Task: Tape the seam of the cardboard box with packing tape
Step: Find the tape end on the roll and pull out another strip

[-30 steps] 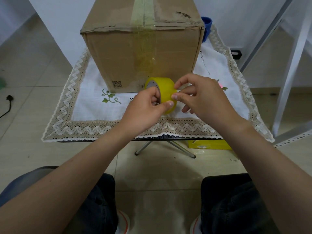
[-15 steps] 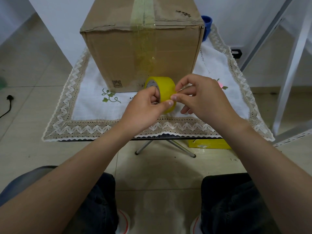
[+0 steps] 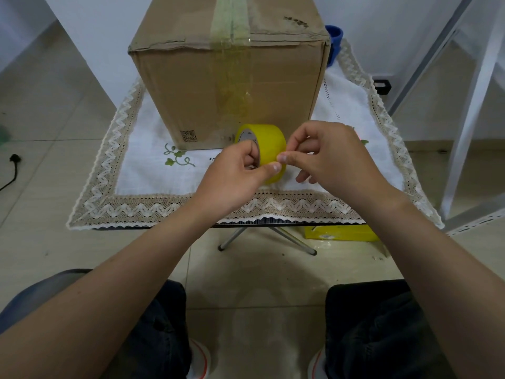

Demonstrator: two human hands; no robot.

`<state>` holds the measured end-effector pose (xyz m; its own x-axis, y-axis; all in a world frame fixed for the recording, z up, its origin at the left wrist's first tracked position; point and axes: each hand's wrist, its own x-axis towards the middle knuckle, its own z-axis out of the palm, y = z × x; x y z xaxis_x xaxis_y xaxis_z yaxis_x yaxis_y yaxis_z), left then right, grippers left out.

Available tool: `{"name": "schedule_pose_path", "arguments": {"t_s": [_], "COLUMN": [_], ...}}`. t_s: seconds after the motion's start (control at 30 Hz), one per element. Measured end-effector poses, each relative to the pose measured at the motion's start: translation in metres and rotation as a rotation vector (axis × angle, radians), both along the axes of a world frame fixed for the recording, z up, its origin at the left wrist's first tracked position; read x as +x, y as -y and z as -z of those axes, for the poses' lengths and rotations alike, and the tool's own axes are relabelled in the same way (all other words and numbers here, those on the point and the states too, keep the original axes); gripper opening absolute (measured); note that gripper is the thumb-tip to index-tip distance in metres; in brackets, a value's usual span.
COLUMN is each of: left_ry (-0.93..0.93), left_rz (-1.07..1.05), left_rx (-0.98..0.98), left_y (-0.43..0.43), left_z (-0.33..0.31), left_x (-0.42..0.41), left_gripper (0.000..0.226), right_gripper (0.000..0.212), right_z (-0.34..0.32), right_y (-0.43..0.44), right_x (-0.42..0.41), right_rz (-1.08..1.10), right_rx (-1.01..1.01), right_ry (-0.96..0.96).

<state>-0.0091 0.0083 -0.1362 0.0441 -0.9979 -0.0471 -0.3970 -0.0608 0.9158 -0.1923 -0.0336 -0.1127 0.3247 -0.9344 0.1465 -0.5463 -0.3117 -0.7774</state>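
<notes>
Sitting in the left hand, the tape roll meets right hand fingertips.

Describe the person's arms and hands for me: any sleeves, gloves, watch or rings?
Both arms are bare: no sleeve shows on the left forearm or the right forearm up to the frame edge. The left hand and right hand wear no gloves, and no watch, bracelet or ring is visible. The fingernails that show are short and unpainted.

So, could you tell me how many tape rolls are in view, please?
1: the yellow tape roll, held by the left hand before the cardboard box; others may hide behind it.
</notes>
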Motion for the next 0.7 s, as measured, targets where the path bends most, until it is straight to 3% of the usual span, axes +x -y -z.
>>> {"name": "schedule_pose_path", "arguments": {"t_s": [0.1, 0.3, 0.7], "left_ry": [-0.006, -0.003, 0.06], "left_rz": [-0.02, -0.028, -0.023], "left_rx": [-0.017, -0.045, -0.155], "left_y": [0.0018, 0.0001, -0.0071], "left_z": [0.0011, 0.0003, -0.0026], "left_x": [0.0012, -0.001, -0.0057], "left_gripper": [0.042, 0.037, 0.027], "right_gripper": [0.014, 0.011, 0.007], "right_z": [-0.0014, -0.0007, -0.0064], "right_y": [0.0049, 0.0036, 0.0072], "right_x": [-0.0048, -0.0059, -0.0089], "right_rz": [0.036, 0.014, -0.028], "right_rx": [-0.124, -0.301, -0.266], "right_ry": [-0.025, -0.141, -0.213]}}
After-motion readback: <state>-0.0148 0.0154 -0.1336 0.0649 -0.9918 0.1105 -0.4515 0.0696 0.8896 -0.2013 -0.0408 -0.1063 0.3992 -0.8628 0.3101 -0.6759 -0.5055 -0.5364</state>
